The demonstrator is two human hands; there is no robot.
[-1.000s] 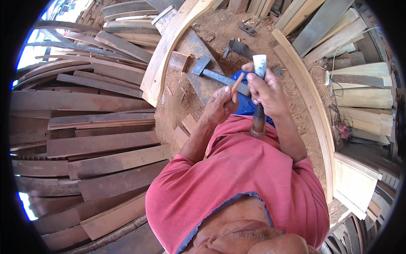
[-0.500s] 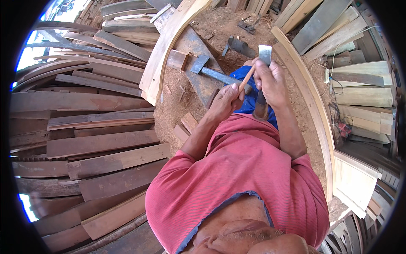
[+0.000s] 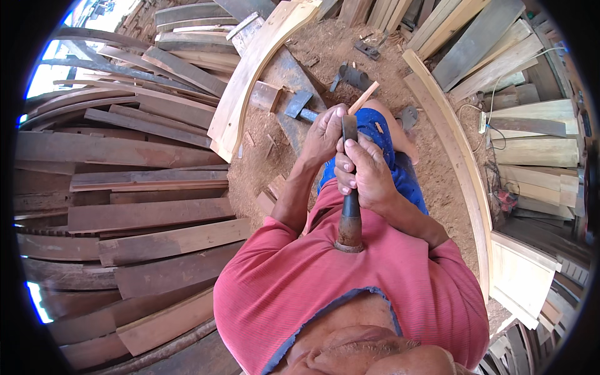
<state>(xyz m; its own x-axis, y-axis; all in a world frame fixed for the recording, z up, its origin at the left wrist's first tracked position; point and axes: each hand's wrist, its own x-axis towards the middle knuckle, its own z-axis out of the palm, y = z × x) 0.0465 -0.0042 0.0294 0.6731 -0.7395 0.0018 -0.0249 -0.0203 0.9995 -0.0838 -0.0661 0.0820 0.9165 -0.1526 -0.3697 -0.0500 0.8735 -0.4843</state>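
Note:
A wide-bladed chisel (image 3: 351,209) is gripped in my right hand (image 3: 369,169), its dark handle end pointing back at my chest. The flat of its blade rests beside a thin wooden stick (image 3: 364,97). My left hand (image 3: 324,134) is closed round the stick, whose pale end sticks out forward and to the right. Both hands meet in front of my lap, nearly touching. Just beyond my left hand lies a hammer (image 3: 299,104) on a grey, worn board; most of its handle is hidden by my hand and arm.
A curved pale wooden piece (image 3: 240,94) lies over the board at left. Another long curved plank (image 3: 459,150) runs down the right. Stacked boards (image 3: 150,209) line the left side. Sawdust and shavings cover the ground; a hand plane (image 3: 367,50) lies at the far side.
The chisel has swung from blade-up at the right to beside the stick, its handle now toward my chest. My right hand moved left, and my left hand shifted slightly left.

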